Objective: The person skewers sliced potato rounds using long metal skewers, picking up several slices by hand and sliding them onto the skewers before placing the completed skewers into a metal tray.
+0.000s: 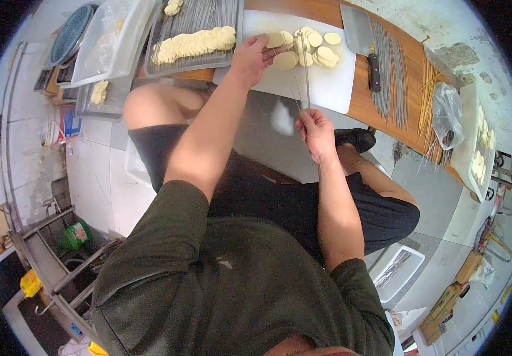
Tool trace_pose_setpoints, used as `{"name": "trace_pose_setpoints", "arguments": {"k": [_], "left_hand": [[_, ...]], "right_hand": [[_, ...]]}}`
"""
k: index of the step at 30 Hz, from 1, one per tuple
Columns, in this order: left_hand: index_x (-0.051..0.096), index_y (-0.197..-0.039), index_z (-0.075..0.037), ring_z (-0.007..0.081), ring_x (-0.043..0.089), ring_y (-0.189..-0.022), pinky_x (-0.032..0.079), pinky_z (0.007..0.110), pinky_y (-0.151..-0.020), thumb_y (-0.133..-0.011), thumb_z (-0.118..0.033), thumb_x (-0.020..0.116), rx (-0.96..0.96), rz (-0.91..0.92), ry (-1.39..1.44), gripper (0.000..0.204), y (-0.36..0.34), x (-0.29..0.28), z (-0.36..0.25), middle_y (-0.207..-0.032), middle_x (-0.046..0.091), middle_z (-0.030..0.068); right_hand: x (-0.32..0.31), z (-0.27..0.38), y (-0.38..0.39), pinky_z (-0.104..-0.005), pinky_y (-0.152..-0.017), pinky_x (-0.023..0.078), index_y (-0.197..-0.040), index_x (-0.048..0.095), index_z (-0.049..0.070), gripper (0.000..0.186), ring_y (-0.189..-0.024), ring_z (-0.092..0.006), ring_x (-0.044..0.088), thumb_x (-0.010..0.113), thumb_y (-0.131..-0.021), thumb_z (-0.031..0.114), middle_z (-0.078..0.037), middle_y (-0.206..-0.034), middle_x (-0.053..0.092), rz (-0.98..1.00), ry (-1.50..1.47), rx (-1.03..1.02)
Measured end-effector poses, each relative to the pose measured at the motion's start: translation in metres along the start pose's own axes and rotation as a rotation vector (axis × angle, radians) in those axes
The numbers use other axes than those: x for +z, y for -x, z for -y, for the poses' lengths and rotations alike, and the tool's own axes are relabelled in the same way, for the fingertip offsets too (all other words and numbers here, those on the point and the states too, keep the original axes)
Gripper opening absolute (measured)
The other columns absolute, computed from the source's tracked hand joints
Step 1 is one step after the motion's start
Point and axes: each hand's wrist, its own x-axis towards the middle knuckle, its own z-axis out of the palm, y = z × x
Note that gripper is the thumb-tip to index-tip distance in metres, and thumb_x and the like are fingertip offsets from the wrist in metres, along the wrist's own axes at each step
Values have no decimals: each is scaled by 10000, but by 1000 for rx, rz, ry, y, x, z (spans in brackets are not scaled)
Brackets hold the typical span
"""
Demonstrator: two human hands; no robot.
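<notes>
**Observer:** State the condition of each hand.

**Operator:** From my head view, the left hand (253,62) is partly curled, thumb and fingers pinching a pale round slice (275,40) by its edge. The right hand (317,132) is closed to a narrow pinch on the near end of thin metal skewers (307,88). I cannot tell their exact number.

**Observer:** State the alignment.

**Operator:** The long axis of the skewers runs away from the body, crossing the near edge of the white board (336,89). The held slice lies forward and left of the right hand, beside the skewers' far ends. In my judgement, angle between slice and skewer is the governing relation.

**Observer:** Which hand is nearer the loose slices (326,56)?

**Operator:** The left, just left of them. The right is short of the board. I cannot confirm whether any tip pierces a slice.
</notes>
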Motion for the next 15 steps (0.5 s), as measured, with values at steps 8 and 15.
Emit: {"name": "trace_pose_setpoints", "arguments": {"k": [8,15], "left_hand": [[555,-1132,-1,193,657,-893,523,286,-728,-933,-233,538,6,-53,-16,306,7,3,4,-1040,641,98],[548,-1133,25,199,649,-869,545,335,-779,-930,-234,551,-33,-66,-35,329,15,10,16,-1034,631,101]], "right_hand": [[-1,-2,-2,-196,-434,331,-921,598,26,130,-485,-51,420,546,-931,144,-32,-700,597,4,14,-17],[0,-1,-4,-196,-426,314,-937,591,28,128,-477,-49,407,542,-932,146,-27,-697,588,9,3,-13]]}}
